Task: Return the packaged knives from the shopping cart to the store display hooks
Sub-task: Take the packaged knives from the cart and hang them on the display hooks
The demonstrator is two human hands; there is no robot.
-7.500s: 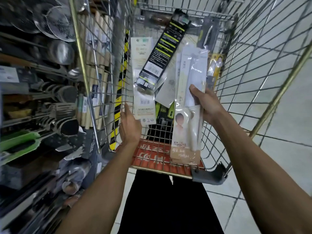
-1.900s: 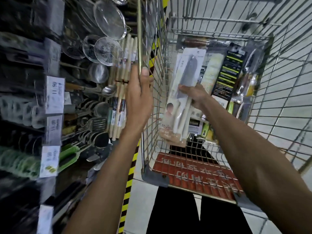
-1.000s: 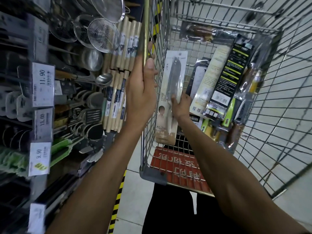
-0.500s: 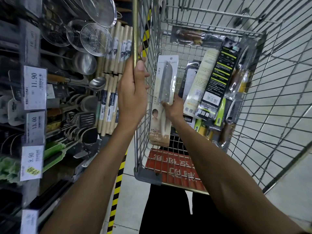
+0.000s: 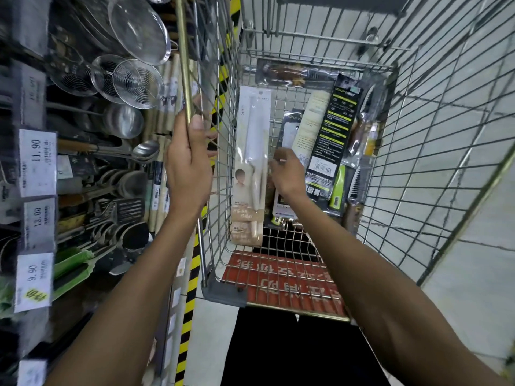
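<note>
Looking down past two bare forearms onto a wire cart (image 5: 418,140), with a red panel (image 5: 281,280) across its near end. Clasping the cart's brass top rail (image 5: 182,51) with the left hand (image 5: 189,168), grip wrapped closed around the bar, thumb up along it. Reaching inside with the right hand (image 5: 288,175), curled fingertips at the right edge of the white knife pack (image 5: 252,162); blurred, so cannot tell whether this grip pinches the pack or only touches it. Pack upright against the cart's left wire wall, hang-hole end uppermost. Just beyond, lying in the basket, a black knife pack (image 5: 334,135) among other packaged knives. Farther left, on the store shelf, price tags (image 5: 37,165) and hanging wire strainers (image 5: 131,82).
</note>
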